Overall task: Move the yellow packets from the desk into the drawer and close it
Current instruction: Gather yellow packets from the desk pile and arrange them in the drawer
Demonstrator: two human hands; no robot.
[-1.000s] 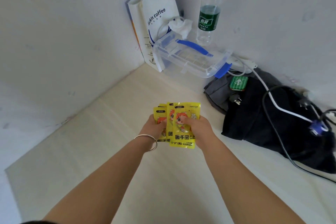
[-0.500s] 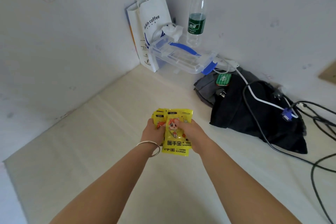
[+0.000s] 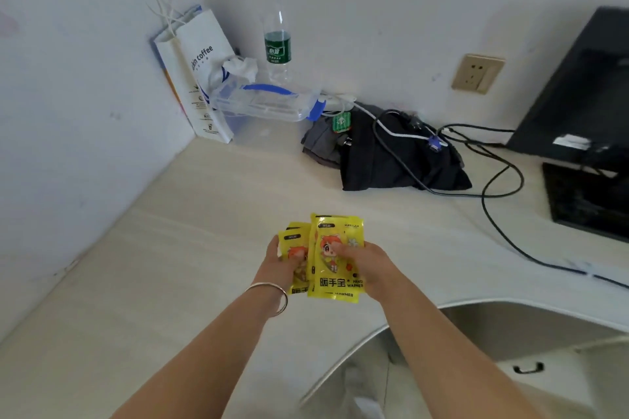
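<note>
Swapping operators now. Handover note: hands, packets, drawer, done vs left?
Left hand: shut on the packets, thumb on the left ones.
Right hand: shut on the same packets, thumb on the front one.
Packets: gathered in a fanned stack, held over the desk; none lie loose on it.
Drawer: lower right under the desk edge, handle visible, looks closed.
Done: packets collected.
Left: open drawer, put packets in, close it.

The monitor is cut off at the right edge. The rear packets hide behind the front one and the fingers, their count unclear.
</note>
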